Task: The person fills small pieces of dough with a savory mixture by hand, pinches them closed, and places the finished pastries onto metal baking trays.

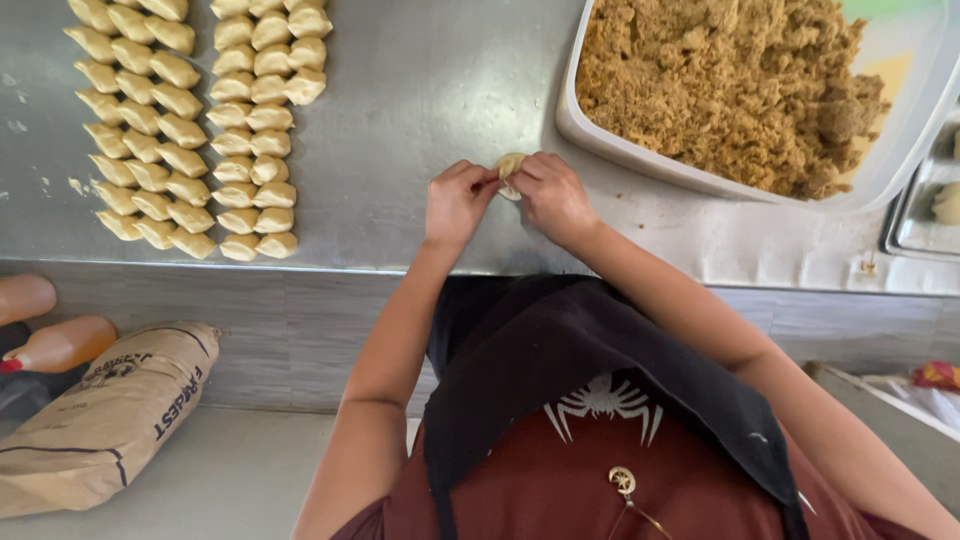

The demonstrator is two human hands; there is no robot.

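Head view: two bare hands pinch one small piece of dough above a steel bench.

Left hand (458, 200) and right hand (552, 195) meet fingertip to fingertip, both clenched on the pale dough piece (509, 168), which sits between them just over the bench (420, 110). To the left, shaped dough pieces (190, 125) lie in neat rows on the steel. To the upper right, just beside the right hand, a white tub (620, 150) holds crumbly brown filling (730, 85). Below the bench edge, a brown paper sack (105, 420) lies on the floor beside two orange bottles (60, 343). A metal tray (915, 225) shows at the right edge.
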